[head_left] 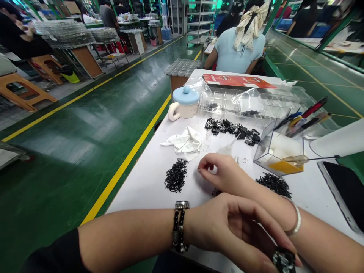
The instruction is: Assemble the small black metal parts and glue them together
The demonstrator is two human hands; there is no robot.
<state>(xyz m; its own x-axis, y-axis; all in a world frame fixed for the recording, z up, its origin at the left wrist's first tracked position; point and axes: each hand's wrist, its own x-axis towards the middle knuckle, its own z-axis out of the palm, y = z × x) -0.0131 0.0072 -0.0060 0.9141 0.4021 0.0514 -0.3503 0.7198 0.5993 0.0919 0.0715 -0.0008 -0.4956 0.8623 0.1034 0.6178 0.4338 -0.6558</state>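
Note:
My left hand (pixel 236 231), with a watch and dark beads at the wrist, pinches a small black part with shiny clear pieces (pixel 284 259) at the lower right. My right hand (pixel 224 170) reaches across beyond it, thumb and forefinger together. A tiny dark speck shows at those fingertips, too small to name. Left of the right hand lies a pile of small black curved pieces (pixel 176 175). A second pile of similar black pieces (pixel 273 184) is partly behind my right forearm. Further back sits a row of black and clear parts (pixel 233 129).
On the white table (pixel 136 193) are a crumpled white cloth (pixel 186 142), a lidded mug (pixel 184 104), plastic bags (pixel 250 102), a clear pen box (pixel 278 151) and a phone (pixel 345 189). A person in light blue (pixel 239 49) sits ahead. A green aisle runs along the left.

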